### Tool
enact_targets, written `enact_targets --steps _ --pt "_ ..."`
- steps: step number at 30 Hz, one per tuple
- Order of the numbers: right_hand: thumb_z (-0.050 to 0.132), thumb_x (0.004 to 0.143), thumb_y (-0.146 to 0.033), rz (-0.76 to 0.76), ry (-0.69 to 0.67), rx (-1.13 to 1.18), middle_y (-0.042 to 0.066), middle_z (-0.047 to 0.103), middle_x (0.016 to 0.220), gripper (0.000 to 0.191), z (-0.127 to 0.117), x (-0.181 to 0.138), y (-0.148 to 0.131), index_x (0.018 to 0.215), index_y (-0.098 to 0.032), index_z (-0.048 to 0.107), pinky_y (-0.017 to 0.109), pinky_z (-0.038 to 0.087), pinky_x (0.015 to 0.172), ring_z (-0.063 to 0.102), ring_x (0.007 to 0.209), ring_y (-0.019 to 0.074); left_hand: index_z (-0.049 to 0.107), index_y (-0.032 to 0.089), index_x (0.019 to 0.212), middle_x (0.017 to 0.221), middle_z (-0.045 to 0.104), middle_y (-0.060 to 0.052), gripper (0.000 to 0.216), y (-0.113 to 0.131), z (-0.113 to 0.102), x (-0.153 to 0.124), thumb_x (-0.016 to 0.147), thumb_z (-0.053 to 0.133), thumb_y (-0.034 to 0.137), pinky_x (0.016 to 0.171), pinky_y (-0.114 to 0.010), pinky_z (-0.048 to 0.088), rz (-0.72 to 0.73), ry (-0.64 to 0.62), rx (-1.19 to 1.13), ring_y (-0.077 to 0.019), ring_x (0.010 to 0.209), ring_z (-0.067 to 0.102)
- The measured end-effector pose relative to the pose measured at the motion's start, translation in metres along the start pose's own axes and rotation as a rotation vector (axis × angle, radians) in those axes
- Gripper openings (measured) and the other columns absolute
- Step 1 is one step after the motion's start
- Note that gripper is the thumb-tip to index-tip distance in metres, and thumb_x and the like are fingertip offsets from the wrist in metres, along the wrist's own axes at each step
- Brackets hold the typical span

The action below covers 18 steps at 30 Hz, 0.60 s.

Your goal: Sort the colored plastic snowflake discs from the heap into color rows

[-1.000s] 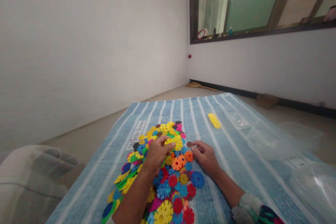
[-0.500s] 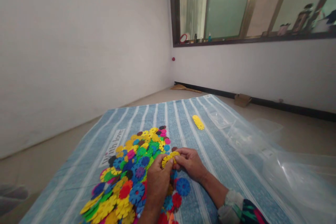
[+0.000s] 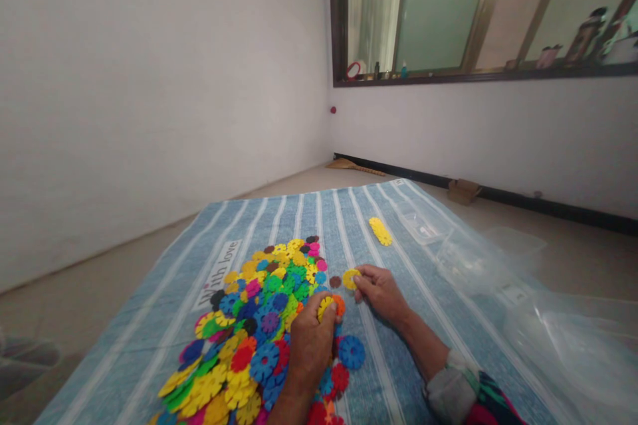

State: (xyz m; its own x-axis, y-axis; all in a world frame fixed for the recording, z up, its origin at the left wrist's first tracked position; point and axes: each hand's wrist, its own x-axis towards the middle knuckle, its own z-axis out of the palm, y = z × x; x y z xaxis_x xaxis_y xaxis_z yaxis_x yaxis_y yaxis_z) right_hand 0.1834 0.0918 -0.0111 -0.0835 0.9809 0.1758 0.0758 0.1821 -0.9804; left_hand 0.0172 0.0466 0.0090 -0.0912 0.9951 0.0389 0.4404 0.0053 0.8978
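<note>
Between the thumb and fingers of my left hand (image 3: 313,335) is a yellow notched disc (image 3: 325,307), held over the right side of a heap of coloured notched discs (image 3: 269,322). My right hand (image 3: 381,293) pinches another yellow disc (image 3: 351,279) by its edge, a short way to the right of the heap. A brown disc (image 3: 335,282) lies beside that one, and an orange disc (image 3: 339,305) shows just behind my left fingers. Farther back on the cloth is a row of overlapping yellow discs (image 3: 381,231).
A blue and white striped cloth (image 3: 343,212) covers the table. Along its right side stand clear plastic containers (image 3: 463,255). A cardboard box (image 3: 463,190) and a broom (image 3: 353,166) lie on the floor by the wall.
My hands were together at the yellow discs; now they are apart, each with one disc. My right hand has moved right and slightly away from me.
</note>
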Motion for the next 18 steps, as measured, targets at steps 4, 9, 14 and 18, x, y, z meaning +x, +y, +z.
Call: enact_targets --steps 4,9,14,18 --pt "0.043 0.078 -0.037 0.046 0.341 -0.386 -0.001 0.058 0.054 0.037 -0.065 0.023 0.004 0.091 -0.011 0.066 0.023 0.04 0.054 0.053 0.051 0.0128 0.065 0.019 0.094 0.066 0.067 0.001 0.031 -0.004 0.003 0.0 0.076 0.049 0.038 0.06 -0.027 0.047 0.026 -0.039 0.009 -0.0172 0.061 0.063" --pt "0.038 0.082 -0.028 0.131 0.288 -0.795 0.001 0.063 0.057 0.037 -0.103 0.047 0.013 0.097 -0.013 0.068 0.021 0.039 0.059 0.057 0.057 0.0131 0.066 0.017 0.094 0.064 0.065 0.0 0.03 -0.007 0.005 0.001 0.077 0.046 0.032 0.061 -0.026 0.046 0.094 -0.064 0.09 -0.0173 0.063 0.063" --pt "0.045 0.08 -0.021 0.171 0.192 -0.887 0.001 0.064 0.055 0.03 -0.104 0.067 0.018 0.092 -0.015 0.072 0.02 0.037 0.059 0.059 0.061 0.0134 0.066 0.018 0.091 0.067 0.066 -0.001 0.029 -0.007 0.004 -0.001 0.078 0.045 0.032 0.061 -0.026 0.044 0.135 -0.067 0.131 -0.0172 0.065 0.062" --pt "0.047 0.08 -0.021 0.203 0.163 -0.914 0.001 0.065 0.054 0.035 -0.107 0.077 0.023 0.105 -0.014 0.07 0.02 0.039 0.06 0.06 0.06 0.0142 0.066 0.018 0.089 0.073 0.067 -0.001 0.027 -0.004 0.004 -0.004 0.079 0.044 0.031 0.061 -0.024 0.043 0.142 -0.062 0.142 -0.0169 0.071 0.062"
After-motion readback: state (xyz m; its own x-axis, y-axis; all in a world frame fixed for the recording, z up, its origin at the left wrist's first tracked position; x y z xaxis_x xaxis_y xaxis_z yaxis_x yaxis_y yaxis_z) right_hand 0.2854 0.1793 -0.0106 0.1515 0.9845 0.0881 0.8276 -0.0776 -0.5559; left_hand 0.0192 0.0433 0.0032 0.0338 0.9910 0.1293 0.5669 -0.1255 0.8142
